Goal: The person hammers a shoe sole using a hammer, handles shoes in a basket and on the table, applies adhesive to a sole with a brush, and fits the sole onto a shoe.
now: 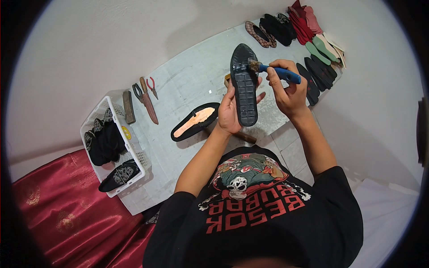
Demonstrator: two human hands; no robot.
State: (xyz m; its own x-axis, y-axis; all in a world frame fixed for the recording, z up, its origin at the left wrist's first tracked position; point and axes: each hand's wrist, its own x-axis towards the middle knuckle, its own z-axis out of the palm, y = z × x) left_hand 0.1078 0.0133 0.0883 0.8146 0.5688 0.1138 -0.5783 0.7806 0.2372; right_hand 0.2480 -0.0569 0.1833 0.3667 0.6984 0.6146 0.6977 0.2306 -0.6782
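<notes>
My left hand (229, 111) holds a black shoe sole (246, 91) upright over the table, thumb at its near side and fingers behind it. Square blocks pattern its lower part, and the wider toe end looks wet and glossy. In my right hand (288, 87) is a paintbrush (280, 74) with a blue handle, gripped between thumb and fingers. Its bristles touch the sole just below the toe area. Left of my left hand lies a black shoe (195, 121) with a pale orange inside. A yellowish container (227, 80) is mostly hidden behind the sole and hand.
A white basket (140, 156) of black shoes stands at the left. Near it lie a dark block (129, 107), a knife (149, 105), scissors (138, 91) and red-handled pliers (153, 87). A wooden handle (246, 137) lies by the front edge. Shoes, soles (318, 73) and green insoles (325, 48) line the right.
</notes>
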